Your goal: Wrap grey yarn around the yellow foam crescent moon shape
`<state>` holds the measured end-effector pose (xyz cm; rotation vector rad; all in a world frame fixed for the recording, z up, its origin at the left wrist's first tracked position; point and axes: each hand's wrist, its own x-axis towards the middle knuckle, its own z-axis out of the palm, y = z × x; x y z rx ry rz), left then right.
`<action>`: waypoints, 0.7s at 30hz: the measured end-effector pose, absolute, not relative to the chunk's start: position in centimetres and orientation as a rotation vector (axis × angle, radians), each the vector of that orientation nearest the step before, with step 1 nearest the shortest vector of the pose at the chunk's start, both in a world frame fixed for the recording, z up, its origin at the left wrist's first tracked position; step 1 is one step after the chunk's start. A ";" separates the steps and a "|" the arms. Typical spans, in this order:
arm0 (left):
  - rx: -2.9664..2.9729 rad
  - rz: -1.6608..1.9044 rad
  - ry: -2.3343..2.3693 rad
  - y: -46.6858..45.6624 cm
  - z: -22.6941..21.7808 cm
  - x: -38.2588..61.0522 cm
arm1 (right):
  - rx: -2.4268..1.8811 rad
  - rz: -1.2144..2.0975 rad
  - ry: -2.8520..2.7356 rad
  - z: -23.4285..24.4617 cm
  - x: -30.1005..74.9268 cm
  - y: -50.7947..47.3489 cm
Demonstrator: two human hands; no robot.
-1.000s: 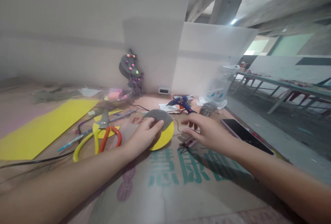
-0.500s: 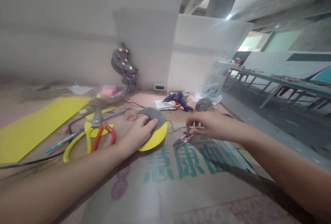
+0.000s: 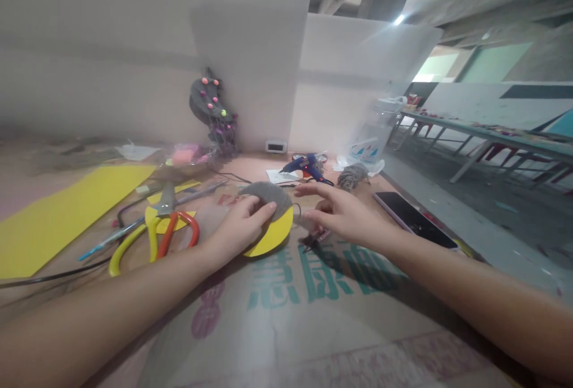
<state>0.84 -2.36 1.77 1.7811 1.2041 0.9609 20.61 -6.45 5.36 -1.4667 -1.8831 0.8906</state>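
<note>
My left hand [image 3: 244,221] grips a round yellow card disc [image 3: 278,231], thumb on top. Grey yarn [image 3: 271,196] covers the disc's upper part, and a loose yarn end curls out at its right edge. Just right of the disc hovers my right hand [image 3: 344,212], its thumb and fingers apart with nothing visibly held. Small thread snips [image 3: 319,236] lie on the printed sheet [image 3: 286,328] beneath that hand, partly hidden by it. Beyond the right hand rests a ball of grey yarn [image 3: 353,178].
Large scissors [image 3: 166,221] with yellow and red handles lie left, near yellow card [image 3: 67,215] and a blue pen [image 3: 111,240]. A blue glue gun [image 3: 307,167] and small white display [image 3: 276,147] sit behind. A phone [image 3: 414,218] lies right. A grey pompom-dotted ornament [image 3: 208,101] stands at the wall.
My right hand has moved left from the snips toward the disc, and its fingers have spread. The phone now shows beyond the right forearm. My left hand keeps its hold on the disc.
</note>
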 end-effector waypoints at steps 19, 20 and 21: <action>1.884 0.886 1.120 -2.3 1.1 0.7 | -1.393 1.121 -1.587 2.6 20.7 -5.2; 1.879 0.874 1.112 -2.3 1.0 0.7 | -1.390 1.106 -1.573 2.6 20.7 -5.2; 1.875 0.863 1.108 -2.2 1.0 0.7 | -1.390 1.090 -1.563 2.5 20.7 -5.2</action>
